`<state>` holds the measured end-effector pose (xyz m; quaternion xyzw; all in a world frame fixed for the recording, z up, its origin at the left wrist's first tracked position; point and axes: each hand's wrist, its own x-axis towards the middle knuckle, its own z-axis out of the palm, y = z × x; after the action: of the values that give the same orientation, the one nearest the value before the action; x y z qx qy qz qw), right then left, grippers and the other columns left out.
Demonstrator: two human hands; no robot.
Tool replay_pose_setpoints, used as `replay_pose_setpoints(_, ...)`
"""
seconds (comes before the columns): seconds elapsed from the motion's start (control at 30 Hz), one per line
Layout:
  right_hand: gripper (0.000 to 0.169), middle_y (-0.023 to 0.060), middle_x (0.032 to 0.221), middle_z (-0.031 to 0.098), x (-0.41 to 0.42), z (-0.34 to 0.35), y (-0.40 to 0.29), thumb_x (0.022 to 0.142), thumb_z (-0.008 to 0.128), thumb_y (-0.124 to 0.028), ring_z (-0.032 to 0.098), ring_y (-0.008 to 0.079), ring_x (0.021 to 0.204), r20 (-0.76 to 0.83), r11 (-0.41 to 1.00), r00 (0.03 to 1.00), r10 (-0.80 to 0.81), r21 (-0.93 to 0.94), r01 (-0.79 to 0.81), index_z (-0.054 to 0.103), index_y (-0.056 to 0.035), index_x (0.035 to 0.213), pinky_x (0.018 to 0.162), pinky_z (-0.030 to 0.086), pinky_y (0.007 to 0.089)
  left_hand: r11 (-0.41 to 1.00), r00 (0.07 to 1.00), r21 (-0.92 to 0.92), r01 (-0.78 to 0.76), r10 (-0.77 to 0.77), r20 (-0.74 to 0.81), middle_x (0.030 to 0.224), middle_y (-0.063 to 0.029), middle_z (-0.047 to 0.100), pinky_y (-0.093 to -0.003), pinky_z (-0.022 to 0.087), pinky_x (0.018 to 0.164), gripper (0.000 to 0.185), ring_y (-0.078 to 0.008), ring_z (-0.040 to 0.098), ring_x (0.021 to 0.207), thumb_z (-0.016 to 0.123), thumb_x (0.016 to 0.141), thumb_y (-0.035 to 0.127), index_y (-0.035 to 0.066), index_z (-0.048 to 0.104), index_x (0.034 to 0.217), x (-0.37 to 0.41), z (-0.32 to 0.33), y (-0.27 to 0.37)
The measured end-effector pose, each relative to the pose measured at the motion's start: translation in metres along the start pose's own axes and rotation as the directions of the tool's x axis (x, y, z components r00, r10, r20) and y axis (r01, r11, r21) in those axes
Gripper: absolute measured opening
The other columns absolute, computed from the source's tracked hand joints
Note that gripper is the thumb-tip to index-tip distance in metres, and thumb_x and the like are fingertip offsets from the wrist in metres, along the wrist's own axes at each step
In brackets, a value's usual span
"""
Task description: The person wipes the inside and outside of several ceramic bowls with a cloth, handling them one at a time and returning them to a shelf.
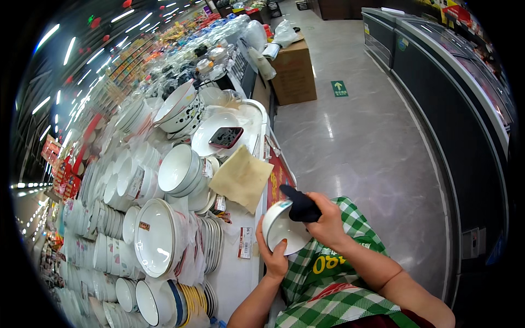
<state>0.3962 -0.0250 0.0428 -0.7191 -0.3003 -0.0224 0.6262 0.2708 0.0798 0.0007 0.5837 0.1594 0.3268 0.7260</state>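
A white ceramic bowl [289,235] is tilted on its side in front of my apron, its opening turned to the right. My left hand [272,254] grips it from the left, fingers behind the wall and the thumb at the rim. A dark cloth [303,207] is bunched in my right hand [328,219], against the bowl's upper rim. Left of my hands, a beige cloth [242,178] lies at the edge of the display table [233,279]. Behind it, a phone [226,137] rests in a large white dish [205,131].
Stacked white bowls [176,170], a large oval dish [154,238] and upright plates [213,246] crowd the table at left. A cardboard box [293,71] stands beyond the table's far end. A chest freezer [443,102] runs along the aisle [348,139] at right.
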Motion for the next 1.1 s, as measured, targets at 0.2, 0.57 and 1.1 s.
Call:
replay_pose_setpoints(0.2,0.044,0.0065,0.105,0.064,-0.035,0.038,-0.006,0.076,0.07,0.001,0.059,0.0136,0.096,0.008,0.797,0.912,0.41,0.483,-0.362,0.055,0.0016,0.117,0.087,0.047,0.0287,0.984,0.984,-0.067,-0.166,0.162,-0.069,0.14,-0.0167,0.033,-0.0366,0.032,0.106,0.082,-0.0284,0.041,0.125,0.052,0.074,0.008,0.001,0.014,0.146,0.004,0.013,0.009)
replay_pose_setpoints(0.57,0.034,0.0069,0.087,0.067,0.004,-0.02,-0.012,0.074,0.067,0.002,0.062,0.0107,0.082,0.071,0.971,0.982,0.173,0.152,-0.182,0.059,-0.0001,0.107,0.074,0.05,0.0274,0.997,0.986,0.039,-0.072,0.065,0.151,0.138,-0.0168,0.037,-0.038,0.032,0.107,0.08,-0.0267,0.039,0.128,0.057,0.079,0.012,-0.001,0.015,0.146,0.004,0.007,0.014)
replay_pose_setpoints(1.1,0.022,0.0095,0.105,0.06,-0.019,0.026,0.023,0.07,0.062,-0.02,0.057,0.0262,0.102,0.418,0.708,0.897,-0.147,-0.589,0.39,0.066,-0.0094,0.089,0.078,0.045,0.0365,0.992,0.994,0.122,-0.038,0.026,0.102,0.135,-0.0159,0.047,-0.036,0.035,0.104,0.066,-0.0247,0.044,0.125,0.055,0.094,0.038,-0.005,0.035,0.139,-0.004,0.0,0.006)
